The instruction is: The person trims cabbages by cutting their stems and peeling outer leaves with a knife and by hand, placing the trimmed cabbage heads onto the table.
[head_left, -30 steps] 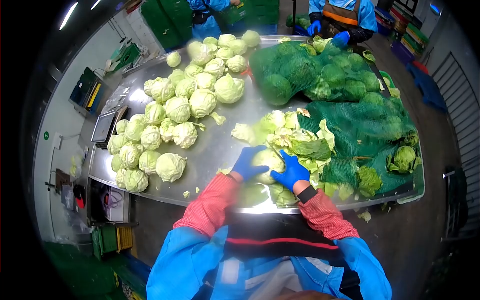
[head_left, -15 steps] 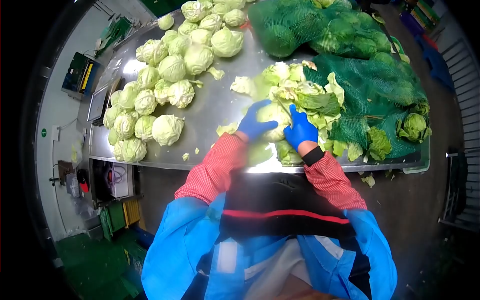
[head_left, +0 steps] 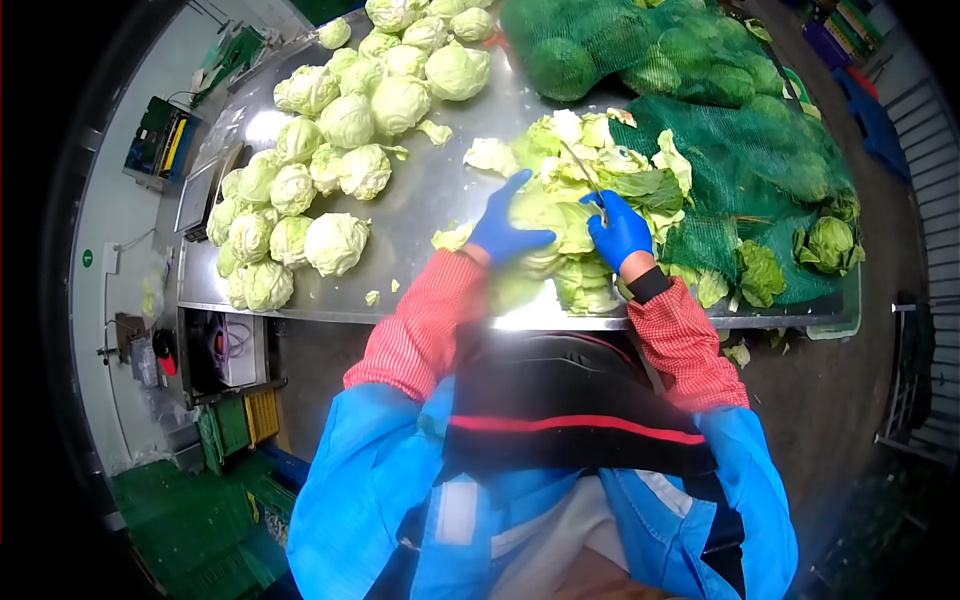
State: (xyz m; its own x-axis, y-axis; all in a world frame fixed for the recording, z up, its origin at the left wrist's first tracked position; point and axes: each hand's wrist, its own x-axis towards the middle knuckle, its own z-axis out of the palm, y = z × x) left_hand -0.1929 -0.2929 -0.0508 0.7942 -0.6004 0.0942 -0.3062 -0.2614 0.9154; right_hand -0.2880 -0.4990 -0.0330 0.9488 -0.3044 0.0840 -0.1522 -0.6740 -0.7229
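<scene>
My left hand (head_left: 508, 225), in a blue glove, is spread with thumb and fingers apart against the left side of a pale cabbage (head_left: 540, 215), which is blurred. My right hand (head_left: 618, 232), also blue-gloved, is closed round the handle of a thin knife (head_left: 581, 165); the blade points up and left over the leaves. Loose cabbage leaves (head_left: 640, 190) lie in a heap beyond and right of the cabbage. More leafy pieces (head_left: 583, 284) rest at the table's near edge, below my right hand.
Many trimmed cabbages (head_left: 347, 122) cover the left of the metal table (head_left: 420, 200). Green net sacks (head_left: 760, 150) of cabbages fill the right side. A flat device (head_left: 196, 200) sits at the left edge. A loose cabbage (head_left: 829, 244) lies far right.
The view has tipped down, and the people across the table are out of sight. My right hand has moved right, away from the cabbage; the knife shows more clearly. My left hand stays beside the cabbage.
</scene>
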